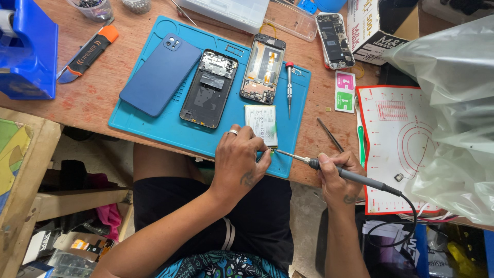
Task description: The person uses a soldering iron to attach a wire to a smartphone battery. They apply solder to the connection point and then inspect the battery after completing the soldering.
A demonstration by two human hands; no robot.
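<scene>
A teal work mat [154,126] was spread on the wooden table [92,100], bearing a blue back cover [159,74], two opened phone bodies and a white battery [261,125]. Two clear cups [92,9] of small parts were set at the far edge. The battery's lower end was pinched by the left hand [237,160]. A soldering iron [350,175] was gripped in the closed right hand [337,177], its tip brought to the battery's corner.
</scene>
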